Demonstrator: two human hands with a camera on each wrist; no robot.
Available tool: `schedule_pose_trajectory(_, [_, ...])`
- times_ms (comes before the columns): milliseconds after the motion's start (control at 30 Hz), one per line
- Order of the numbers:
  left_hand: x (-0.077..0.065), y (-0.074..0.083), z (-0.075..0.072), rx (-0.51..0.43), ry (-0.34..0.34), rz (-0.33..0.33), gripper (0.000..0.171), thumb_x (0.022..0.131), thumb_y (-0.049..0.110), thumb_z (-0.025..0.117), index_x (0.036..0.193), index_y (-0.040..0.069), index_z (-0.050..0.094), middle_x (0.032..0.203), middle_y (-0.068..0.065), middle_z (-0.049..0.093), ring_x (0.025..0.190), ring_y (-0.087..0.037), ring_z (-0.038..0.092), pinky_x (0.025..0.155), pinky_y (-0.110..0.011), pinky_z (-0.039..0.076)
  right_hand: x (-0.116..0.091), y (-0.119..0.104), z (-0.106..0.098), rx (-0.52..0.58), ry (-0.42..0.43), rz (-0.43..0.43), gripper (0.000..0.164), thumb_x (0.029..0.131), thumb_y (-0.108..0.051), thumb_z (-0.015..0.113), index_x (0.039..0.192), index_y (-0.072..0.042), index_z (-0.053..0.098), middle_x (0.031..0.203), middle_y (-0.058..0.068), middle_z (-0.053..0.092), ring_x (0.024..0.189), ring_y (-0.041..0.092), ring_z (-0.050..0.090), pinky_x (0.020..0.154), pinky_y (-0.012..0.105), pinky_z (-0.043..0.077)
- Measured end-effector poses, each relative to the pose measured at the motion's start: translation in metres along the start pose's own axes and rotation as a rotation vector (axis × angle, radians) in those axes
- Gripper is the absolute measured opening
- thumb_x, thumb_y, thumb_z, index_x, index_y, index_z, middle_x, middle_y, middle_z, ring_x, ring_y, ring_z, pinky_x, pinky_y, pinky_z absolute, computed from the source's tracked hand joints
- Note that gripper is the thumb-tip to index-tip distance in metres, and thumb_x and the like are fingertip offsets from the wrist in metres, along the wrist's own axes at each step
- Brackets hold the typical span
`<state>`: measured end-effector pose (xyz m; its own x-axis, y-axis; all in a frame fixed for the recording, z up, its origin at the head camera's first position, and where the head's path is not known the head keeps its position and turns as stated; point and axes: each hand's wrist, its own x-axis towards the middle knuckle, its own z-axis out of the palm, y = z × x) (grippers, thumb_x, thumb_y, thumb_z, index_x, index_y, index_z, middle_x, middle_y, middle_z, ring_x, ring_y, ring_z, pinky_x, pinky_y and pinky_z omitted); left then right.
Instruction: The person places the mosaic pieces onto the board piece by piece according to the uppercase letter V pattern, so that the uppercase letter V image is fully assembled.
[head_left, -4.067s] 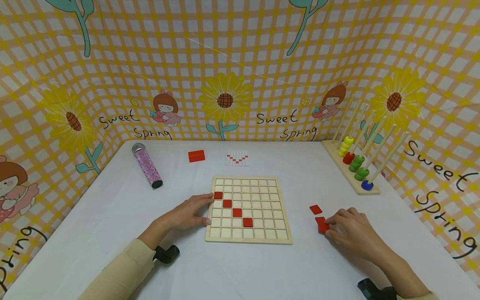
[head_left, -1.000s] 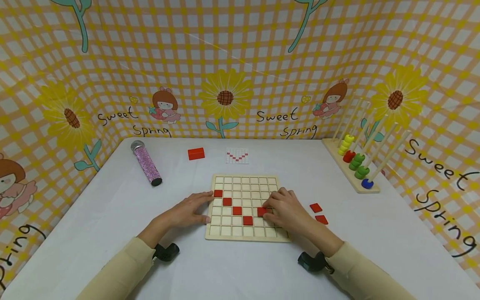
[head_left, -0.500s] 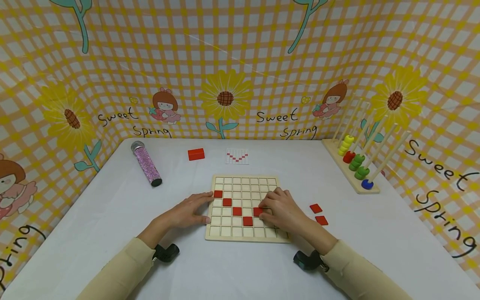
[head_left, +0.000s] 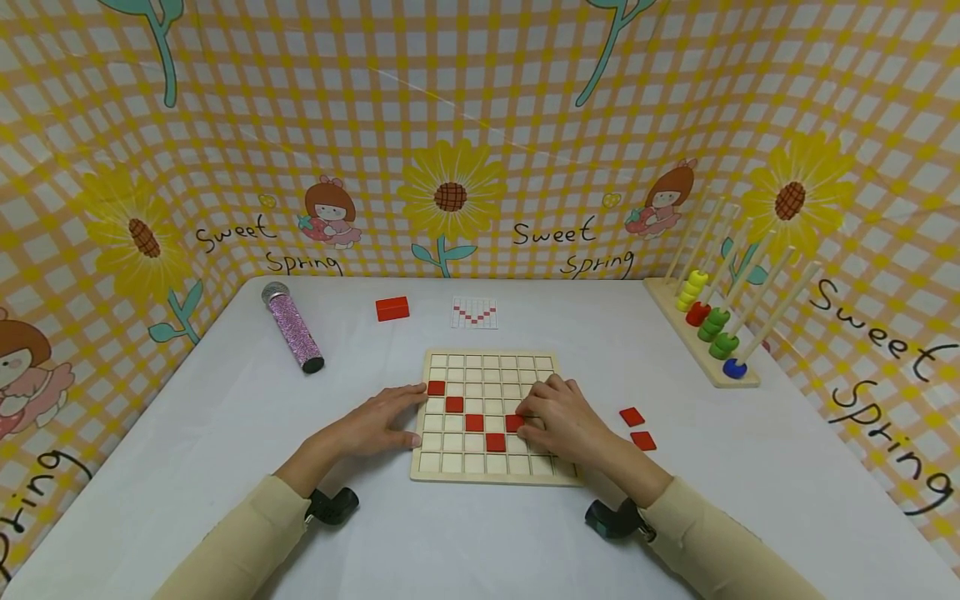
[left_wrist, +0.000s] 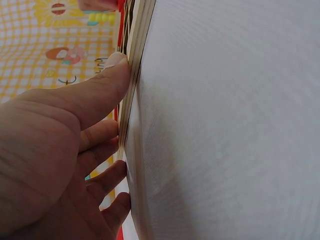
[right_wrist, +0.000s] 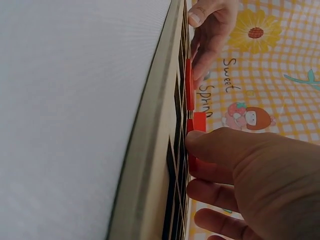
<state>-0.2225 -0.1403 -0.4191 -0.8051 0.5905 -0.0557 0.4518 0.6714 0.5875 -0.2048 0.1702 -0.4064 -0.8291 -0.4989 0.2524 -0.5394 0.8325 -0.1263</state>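
A square wooden grid board (head_left: 453,461) lies on the white table. Several red square tiles (head_left: 474,423) sit in its cells, stepping down diagonally from the left edge. My left hand (head_left: 371,423) rests at the board's left side, fingers and thumb extended against the rim; the left wrist view shows the fingertips (left_wrist: 116,172) along that edge. Over the board's right half, my right hand (head_left: 566,425) pinches another red tile (head_left: 513,423) between thumb and fingers, at a cell up and right of the lowest tile. The fingers cover part of it.
Two loose red tiles (head_left: 637,427) lie right of the board. Behind it are a card (head_left: 474,313) printed with a red V pattern and a red block (head_left: 392,308). A glittery microphone (head_left: 294,329) lies back left; a pegged bead rack (head_left: 705,342) stands back right.
My right hand has carried a red tile from the pile at the right onto the board, then shifted it slightly left. My left hand has stayed at the board's edge.
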Motion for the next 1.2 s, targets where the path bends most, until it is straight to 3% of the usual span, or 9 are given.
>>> schedule_pose_trajectory(800, [-0.0006, 0.0003, -0.0004, 0.0, 0.004, 0.026, 0.065, 0.086, 0.029, 0.068, 0.141, 0.005, 0.041, 0.154, -0.012, 0.03, 0.143, -0.035, 0.024, 0.114, -0.055, 0.023, -0.0006, 0.0038, 0.0038, 0.008, 0.047, -0.051, 0.021, 0.074, -0.028, 0.079, 0.088, -0.014, 0.073, 0.087, -0.002, 0.063, 0.086, 0.018, 0.047, 0.075, 0.033, 0.035])
schedule_pose_trajectory(1200, [-0.0008, 0.0006, -0.0008, 0.004, 0.003, 0.014, 0.066, 0.086, 0.029, 0.068, 0.141, 0.006, 0.041, 0.154, -0.012, 0.03, 0.143, -0.035, 0.025, 0.114, -0.056, 0.024, -0.004, 0.0074, -0.0055, -0.002, 0.038, 0.02, 0.021, 0.075, -0.026, 0.077, 0.092, -0.014, 0.074, 0.093, 0.0, 0.065, 0.089, 0.019, 0.047, 0.078, 0.036, 0.037])
